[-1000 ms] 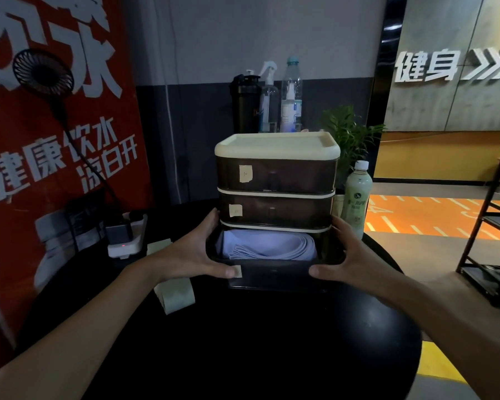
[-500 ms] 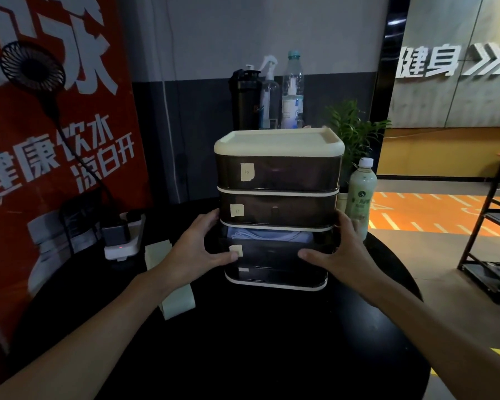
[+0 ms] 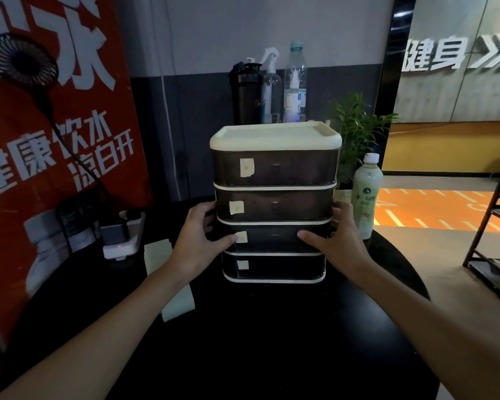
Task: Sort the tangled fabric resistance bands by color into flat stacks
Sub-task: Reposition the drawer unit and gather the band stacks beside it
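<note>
Clasping the drawer tower (image 3: 274, 171) from 9 and 3 o'clock, left hand (image 3: 197, 243) and right hand (image 3: 339, 243) sit apart, thumbs on the flush third drawer (image 3: 272, 237). No fabric bands in sight; dark fronts hide any contents. Risk: a hard shove could slide the tower back into the bottles (image 3: 270, 90) at 12. Paper strip (image 3: 168, 278) at 8 o'clock; pale drink bottle (image 3: 365, 194) just beside right knuckles, easily knocked; plant (image 3: 355, 125) at 1

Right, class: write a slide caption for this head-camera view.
Left hand and right hand grip a four-drawer organiser at its third drawer, on a black table.
</note>
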Available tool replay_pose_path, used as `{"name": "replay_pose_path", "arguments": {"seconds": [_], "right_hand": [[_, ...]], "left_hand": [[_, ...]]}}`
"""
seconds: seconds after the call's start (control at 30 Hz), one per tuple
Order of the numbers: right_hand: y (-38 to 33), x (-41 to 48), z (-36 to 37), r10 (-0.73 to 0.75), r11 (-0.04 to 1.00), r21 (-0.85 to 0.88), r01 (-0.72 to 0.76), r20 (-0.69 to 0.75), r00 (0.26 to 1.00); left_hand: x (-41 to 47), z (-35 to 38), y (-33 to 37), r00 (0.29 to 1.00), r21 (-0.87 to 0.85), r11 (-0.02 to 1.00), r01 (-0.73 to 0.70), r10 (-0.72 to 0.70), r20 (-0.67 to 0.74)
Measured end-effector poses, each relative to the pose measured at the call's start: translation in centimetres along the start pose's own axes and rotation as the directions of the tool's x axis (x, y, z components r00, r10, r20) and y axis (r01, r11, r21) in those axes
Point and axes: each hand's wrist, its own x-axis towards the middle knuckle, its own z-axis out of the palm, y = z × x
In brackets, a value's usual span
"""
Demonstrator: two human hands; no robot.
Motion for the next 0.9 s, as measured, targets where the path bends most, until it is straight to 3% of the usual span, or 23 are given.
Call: {"name": "replay_pose_path", "arguments": {"seconds": [0.23,0.4,0.5,0.57,0.63,0.73,0.9], "right_hand": [[0.3,-0.2,0.8,0.050,0.999,0.023,-0.049,-0.043,0.998],[0.3,-0.7,0.5,0.091,0.994,-0.058,-0.090,0.011,0.996],[0.6,-2.1,0.8,0.062,0.977,-0.194,-0.092,-0.158,0.986],[0.2,-4.1,1.5,0.019,0.984,-0.164,-0.061,-0.250,0.968],[-0.8,-6.7,3.2,0.015,0.998,-0.060,-0.026,-0.172,0.985],[-2.7,-10.0,7.1,-0.003,1.000,0.023,0.001,0.076,0.997],[-5.0,-11.4,14.1,0.115,0.993,-0.018,-0.120,0.460,0.881]], "left_hand": [[0.4,0.8,-0.5,0.999,-0.072,0.997,0.040,-0.042,-0.024],[-0.4,0.3,-0.7,0.997,-0.026,0.998,0.060,-0.058,0.045],[-1.4,-1.2,-0.7,0.997,0.069,0.997,0.037,-0.042,0.069],[-2.1,-3.0,-0.7,0.996,0.114,0.993,0.025,-0.034,0.078],[-2.7,-5.2,-0.8,0.996,0.168,0.985,0.030,-0.044,0.083],[-3.4,-8.8,-1.6,0.986,0.224,0.971,0.078,-0.108,0.126],[-3.4,-12.3,-2.7,0.944,0.350,0.924,0.156,-0.243,0.221]]}}
